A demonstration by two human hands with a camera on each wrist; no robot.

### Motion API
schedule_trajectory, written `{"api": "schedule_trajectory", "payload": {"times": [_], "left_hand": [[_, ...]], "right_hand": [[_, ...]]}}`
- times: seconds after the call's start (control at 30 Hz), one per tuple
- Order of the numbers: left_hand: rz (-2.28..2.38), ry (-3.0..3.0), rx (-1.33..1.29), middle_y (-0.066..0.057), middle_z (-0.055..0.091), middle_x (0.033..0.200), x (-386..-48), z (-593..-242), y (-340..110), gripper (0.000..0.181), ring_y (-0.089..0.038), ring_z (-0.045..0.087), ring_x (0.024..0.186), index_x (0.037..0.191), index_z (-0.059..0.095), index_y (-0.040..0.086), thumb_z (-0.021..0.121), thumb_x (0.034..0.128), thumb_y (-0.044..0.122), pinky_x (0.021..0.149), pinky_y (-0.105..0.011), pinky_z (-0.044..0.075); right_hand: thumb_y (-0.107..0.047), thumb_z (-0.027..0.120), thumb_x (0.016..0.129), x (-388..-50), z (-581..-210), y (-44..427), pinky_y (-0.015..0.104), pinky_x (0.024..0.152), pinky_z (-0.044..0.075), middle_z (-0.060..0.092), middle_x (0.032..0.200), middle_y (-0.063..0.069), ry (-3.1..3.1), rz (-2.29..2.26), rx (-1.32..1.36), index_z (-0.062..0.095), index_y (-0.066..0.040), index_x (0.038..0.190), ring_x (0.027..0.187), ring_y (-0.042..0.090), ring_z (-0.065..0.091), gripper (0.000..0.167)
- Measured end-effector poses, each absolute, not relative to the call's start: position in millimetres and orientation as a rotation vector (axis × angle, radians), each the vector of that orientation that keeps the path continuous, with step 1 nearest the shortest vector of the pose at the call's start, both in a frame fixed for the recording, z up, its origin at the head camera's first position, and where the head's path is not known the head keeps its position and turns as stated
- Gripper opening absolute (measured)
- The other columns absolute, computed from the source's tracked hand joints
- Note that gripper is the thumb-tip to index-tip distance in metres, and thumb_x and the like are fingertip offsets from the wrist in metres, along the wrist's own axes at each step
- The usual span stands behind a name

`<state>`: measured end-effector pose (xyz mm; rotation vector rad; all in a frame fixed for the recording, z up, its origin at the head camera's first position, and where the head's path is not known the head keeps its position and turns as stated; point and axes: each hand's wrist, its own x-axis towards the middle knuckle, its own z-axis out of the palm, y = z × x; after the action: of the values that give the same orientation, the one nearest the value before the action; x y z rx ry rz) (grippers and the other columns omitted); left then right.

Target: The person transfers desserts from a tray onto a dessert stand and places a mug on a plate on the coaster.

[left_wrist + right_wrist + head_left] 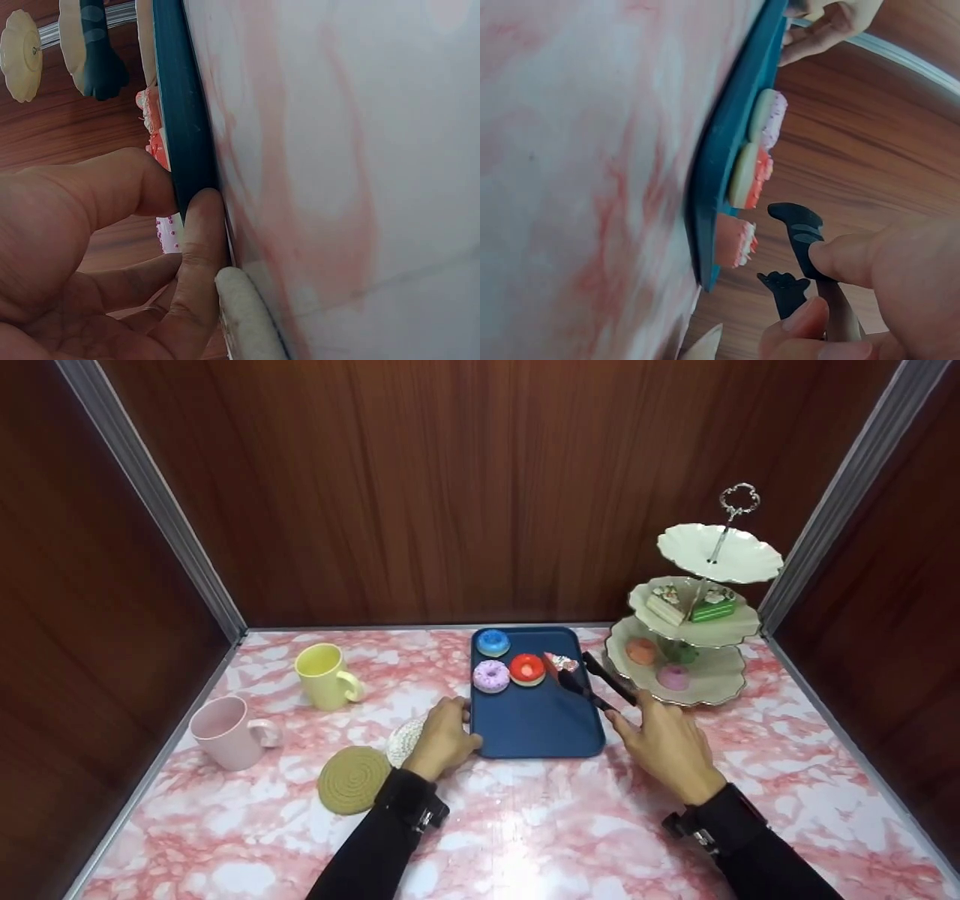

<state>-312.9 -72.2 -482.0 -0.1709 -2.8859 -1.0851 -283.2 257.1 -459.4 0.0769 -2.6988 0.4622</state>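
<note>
While my left hand [444, 739] pinches the rim of the tray [536, 727], my right hand [671, 746] grips the parted tongs [611, 680], clear of the cake slice [568, 662]. That slice and three donuts [517, 672] lie on the tray, mid-frame. I judge the slice's handling unfinished; two cakes [667, 610] and three small sweets [673, 678] remain on the stand [720, 675] at right.

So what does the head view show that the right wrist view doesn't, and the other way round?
Only the head view: the pink mug, brown coaster, blue donut and green cake.
Only the right wrist view: a gap between the cake slice and the black tongs.
Both: the blue tray, red donut, purple donut, cake slice, black tongs, left hand and right hand.
</note>
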Motion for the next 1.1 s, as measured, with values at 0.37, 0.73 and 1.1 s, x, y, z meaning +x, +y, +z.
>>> {"api": "schedule_trajectory", "payload": {"times": [0.37, 0.73, 1.1], "left_hand": [[-1.059, -2.907, -0.157, -0.006, 0.057, 0.101, -313.4, -480.7, -72.1, 0.063, -0.017, 0.050, 0.090, 0.124, 0.054, 0.005, 0.070, 0.0633, 0.013, 0.084, -0.031, 0.044], [-1.046, -2.927, -0.136, -0.005, 0.056, 0.102, -314.8, -480.9, -73.0, 0.064, -0.017, 0.050, 0.092, 0.126, 0.053, 0.007, 0.071, 0.0650, 0.014, 0.086, -0.031, 0.044], [-1.061, -2.897, -0.163, -0.007, 0.057, 0.100, -312.9, -481.6, -71.5, 0.062, -0.018, 0.051, 0.089, 0.123, 0.055, 0.006, 0.071, 0.0636, 0.013, 0.084, -0.031, 0.044]], "right_hand": [[-0.058, 0.055, 0.081, -293.8, -467.1, 248.6, 0.043, 0.040, 0.035, 0.065, 0.075, 0.012, -2.745, 0.494, 0.068, 0.057, -0.017, 0.105, 0.065, 0.034, 0.063, 0.048], [-0.054, 0.056, 0.082, -299.2, -469.5, 241.8, 0.045, 0.043, 0.037, 0.064, 0.076, 0.013, -2.747, 0.485, 0.072, 0.056, -0.014, 0.104, 0.067, 0.036, 0.064, 0.046], [-0.051, 0.058, 0.083, -312.4, -471.1, 236.2, 0.050, 0.050, 0.039, 0.061, 0.070, 0.010, -2.734, 0.489, 0.061, 0.058, -0.012, 0.095, 0.070, 0.039, 0.063, 0.041]]}}
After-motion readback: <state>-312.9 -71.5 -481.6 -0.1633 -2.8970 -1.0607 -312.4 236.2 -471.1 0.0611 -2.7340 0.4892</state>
